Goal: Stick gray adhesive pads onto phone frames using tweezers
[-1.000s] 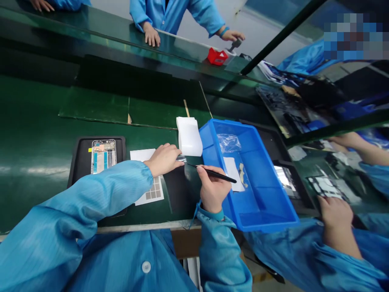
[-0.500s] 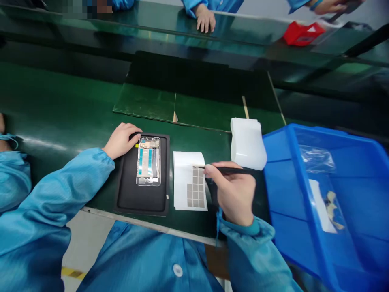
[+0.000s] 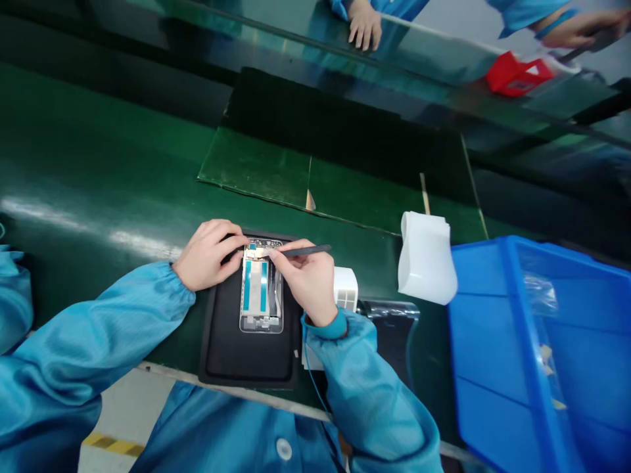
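Observation:
An opened phone with bare inner parts and blue strips lies in a black tray. My left hand rests at the phone's upper left edge, thumb and fingers apart, fingertips touching the frame. Black tweezers are pinched in my right hand, their tip over the upper part of the phone. Whether the tip holds a small piece is too fine to make out. Beside the tray, a white sticker sheet with grey squares is mostly covered by my right hand and sleeve.
A blue bin with plastic bags stands at the right. Left of it lies a curled white sheet. Dark clear film lies near my right sleeve. Across the bench are another person's hand and a red box.
My right hand has moved left with the tweezers, from the sticker sheet to the phone. My left fingers have shifted onto the phone's edge. The whole view has tilted and shifted.

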The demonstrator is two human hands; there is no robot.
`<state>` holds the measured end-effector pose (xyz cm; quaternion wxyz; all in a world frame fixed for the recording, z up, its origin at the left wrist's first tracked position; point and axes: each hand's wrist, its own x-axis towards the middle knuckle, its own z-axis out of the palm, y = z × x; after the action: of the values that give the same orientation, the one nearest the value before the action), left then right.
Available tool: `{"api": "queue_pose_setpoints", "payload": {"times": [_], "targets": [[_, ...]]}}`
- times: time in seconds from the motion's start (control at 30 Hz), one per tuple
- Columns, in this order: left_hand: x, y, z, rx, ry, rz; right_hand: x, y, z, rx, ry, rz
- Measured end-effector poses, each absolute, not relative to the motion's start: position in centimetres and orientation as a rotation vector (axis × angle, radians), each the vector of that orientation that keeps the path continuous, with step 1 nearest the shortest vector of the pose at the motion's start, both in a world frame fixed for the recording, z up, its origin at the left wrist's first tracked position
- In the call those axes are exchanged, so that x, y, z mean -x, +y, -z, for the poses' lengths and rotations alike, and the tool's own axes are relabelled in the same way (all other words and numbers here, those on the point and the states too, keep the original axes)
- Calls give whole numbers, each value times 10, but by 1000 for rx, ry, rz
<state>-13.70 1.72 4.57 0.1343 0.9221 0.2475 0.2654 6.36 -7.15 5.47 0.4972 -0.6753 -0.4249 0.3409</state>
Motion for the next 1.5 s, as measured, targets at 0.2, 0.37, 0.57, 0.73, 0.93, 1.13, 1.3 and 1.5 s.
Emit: {"api": "queue_pose_setpoints", "payload": {"times": [0.2, 0.37, 0.57, 0.73, 0.93, 1.13, 1.3, 1.5], "targets": [[134, 17, -46, -2644, 632, -719, -67, -66, -57, 1606, -1008, -916], [134, 17, -46, -2615, 621, -688, -67, -66, -59, 1637, -1031, -916], [133, 17, -46, -2631, 613, -689, -66, -69, -57, 1669, -1073, -855], [133, 17, -47, -2623, 611, -677, -64, -70, -55, 1656, -1070, -828], [133, 17, -48, -2643, 623, -659, -63, -72, -53, 1645, -1062, -812], [133, 17, -48, -2648, 613, -675, -63, -73, -54, 1641, -1053, -833], [134, 17, -48, -2646, 617, -665, -63, -74, -53, 1642, -1049, -831], [133, 16, -47, -2656, 615, -677, -62, -74, -54, 1658, -1084, -776]]}}
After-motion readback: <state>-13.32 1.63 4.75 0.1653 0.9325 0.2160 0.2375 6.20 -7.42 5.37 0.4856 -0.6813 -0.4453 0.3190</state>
